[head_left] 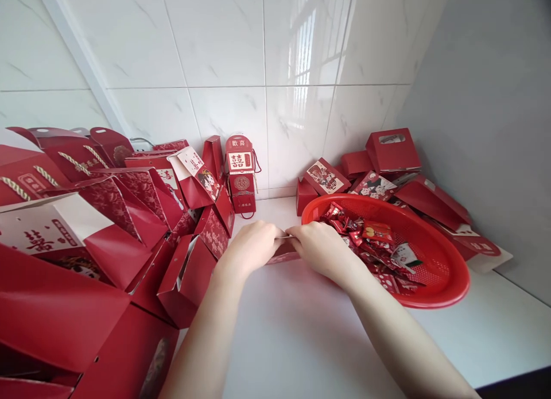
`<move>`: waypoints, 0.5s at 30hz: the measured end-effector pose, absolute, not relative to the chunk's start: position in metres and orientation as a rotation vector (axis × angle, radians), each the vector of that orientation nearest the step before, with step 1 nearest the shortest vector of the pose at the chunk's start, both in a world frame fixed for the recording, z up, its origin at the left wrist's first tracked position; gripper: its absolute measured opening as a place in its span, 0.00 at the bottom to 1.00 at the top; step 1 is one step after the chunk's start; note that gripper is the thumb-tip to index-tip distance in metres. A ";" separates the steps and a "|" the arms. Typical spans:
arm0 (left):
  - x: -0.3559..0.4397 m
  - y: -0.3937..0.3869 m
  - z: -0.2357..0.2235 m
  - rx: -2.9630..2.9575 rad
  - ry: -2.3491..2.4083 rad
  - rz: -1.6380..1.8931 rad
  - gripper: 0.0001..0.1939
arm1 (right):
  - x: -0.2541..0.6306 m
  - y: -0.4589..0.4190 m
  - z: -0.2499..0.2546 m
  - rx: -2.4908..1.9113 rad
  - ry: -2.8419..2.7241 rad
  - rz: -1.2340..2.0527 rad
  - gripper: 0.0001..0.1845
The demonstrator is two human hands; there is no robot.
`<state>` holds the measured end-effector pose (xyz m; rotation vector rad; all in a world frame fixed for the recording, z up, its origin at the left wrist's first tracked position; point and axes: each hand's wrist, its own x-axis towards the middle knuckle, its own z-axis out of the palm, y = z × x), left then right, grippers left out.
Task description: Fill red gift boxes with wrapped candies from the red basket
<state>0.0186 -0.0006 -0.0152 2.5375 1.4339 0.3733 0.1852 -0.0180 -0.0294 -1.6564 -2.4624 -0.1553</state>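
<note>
Both of my hands meet over the middle of the white tabletop, gripping the upper edge of a small red gift box (284, 252). My left hand (253, 244) is closed on the box's left side, and my right hand (321, 247) is closed on its right side. Most of the box is hidden behind my hands; a thin pale edge shows between the fingertips. Close by my right hand stands a red plastic basket (447, 267) holding several small wrapped sweets (379, 238), mostly in red wrappers.
Many red gift boxes (124, 209) crowd the left side, some with rope handles. A small stack of decorated boxes (241, 175) stands against the tiled wall (224, 49). More red boxes (391, 152) lie behind the basket, beside a grey panel (495, 129) on the right.
</note>
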 end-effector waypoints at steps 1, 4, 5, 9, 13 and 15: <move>0.020 0.003 -0.018 2.507 1.406 0.352 0.16 | 0.185 -0.016 -0.030 -1.698 -2.478 -0.163 0.15; 0.019 0.011 -0.023 2.377 1.313 0.276 0.13 | 0.186 -0.015 -0.031 -1.793 -2.524 -0.136 0.16; 0.018 0.013 -0.024 2.335 1.287 0.256 0.12 | 0.187 -0.016 -0.031 -1.805 -2.546 -0.120 0.17; 0.011 0.016 -0.023 2.277 1.216 0.175 0.19 | 0.191 -0.020 -0.032 -1.775 -2.627 -0.086 0.17; 0.007 0.017 -0.023 2.297 1.210 0.108 0.25 | 0.193 -0.022 -0.036 -1.692 -2.691 -0.132 0.15; 0.007 0.016 -0.022 2.297 1.223 0.107 0.25 | 0.194 -0.021 -0.037 -1.644 -2.697 -0.203 0.16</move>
